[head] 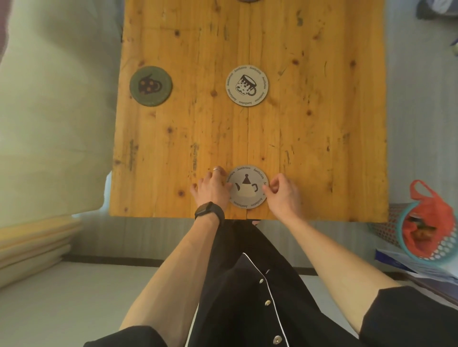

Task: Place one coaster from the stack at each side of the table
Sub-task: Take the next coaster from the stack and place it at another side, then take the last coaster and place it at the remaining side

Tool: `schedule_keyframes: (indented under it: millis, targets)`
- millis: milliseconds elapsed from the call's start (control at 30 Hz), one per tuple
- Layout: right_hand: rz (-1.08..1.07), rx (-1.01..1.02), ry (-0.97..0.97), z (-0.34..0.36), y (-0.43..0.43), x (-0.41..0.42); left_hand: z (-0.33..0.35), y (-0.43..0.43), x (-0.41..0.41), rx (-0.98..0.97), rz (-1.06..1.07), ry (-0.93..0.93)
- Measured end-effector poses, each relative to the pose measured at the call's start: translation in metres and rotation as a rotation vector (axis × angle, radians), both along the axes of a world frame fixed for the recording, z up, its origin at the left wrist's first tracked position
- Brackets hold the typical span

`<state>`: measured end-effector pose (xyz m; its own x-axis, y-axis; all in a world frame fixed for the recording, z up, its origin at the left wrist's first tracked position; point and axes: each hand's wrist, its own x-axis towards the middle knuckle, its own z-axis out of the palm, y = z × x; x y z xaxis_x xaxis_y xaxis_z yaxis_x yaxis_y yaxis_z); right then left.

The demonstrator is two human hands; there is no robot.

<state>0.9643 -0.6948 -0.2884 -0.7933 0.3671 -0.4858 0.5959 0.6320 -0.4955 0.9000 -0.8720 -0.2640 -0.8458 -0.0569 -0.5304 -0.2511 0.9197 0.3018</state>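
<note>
Teapot coaster (247, 188) lies flat on the table (322, 123), close to the near edge, centred. My left hand (210, 187) touches its left rim, fingers (218, 173) loosely spread, not clamped; ring and black watch (207, 210) on that side. My right hand (282, 193) pinches the right rim, thumb and fingers closed on the coaster's edge. Mug coaster (247, 85) sits mid-table, well apart from the near one. Green coaster (150, 86) sits near the left edge. A dark coaster (249, 0) is cut off at the far edge, details unreadable. Right half of the table is bare wood up to the right edge. Basket with red bag (426, 223) stands on the floor just off the near right corner.
</note>
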Motion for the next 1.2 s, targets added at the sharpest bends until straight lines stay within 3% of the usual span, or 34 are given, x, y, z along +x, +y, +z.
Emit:
schedule_keyframes:
  millis: [300, 467, 600, 767, 867, 1067, 1200]
  targets:
    - [0.226, 0.069, 0.134, 0.010, 0.000, 0.007, -0.018, -0.017, -0.005, 0.066, -0.246, 0.140]
    - [0.150, 0.031, 0.198, 0.005, 0.011, -0.019, -0.025, -0.011, -0.052, 0.084, -0.132, 0.238]
    - [0.096, 0.176, 0.285, -0.011, 0.028, -0.091, -0.030, 0.017, -0.128, 0.092, -0.093, 0.251]
    - [0.191, 0.424, 0.089, -0.037, 0.054, -0.149, -0.028, 0.057, -0.203, 0.072, -0.029, 0.242]
    - [0.230, 0.499, 0.067, -0.050, 0.057, -0.150, -0.029, 0.071, -0.227, 0.029, -0.026, 0.235]
    - [0.225, 0.491, 0.019, -0.047, 0.054, -0.151, -0.028, 0.086, -0.238, 0.077, 0.035, 0.214]
    - [0.272, 0.426, -0.104, -0.036, 0.057, -0.154, -0.024, 0.085, -0.236, 0.195, -0.058, 0.218]
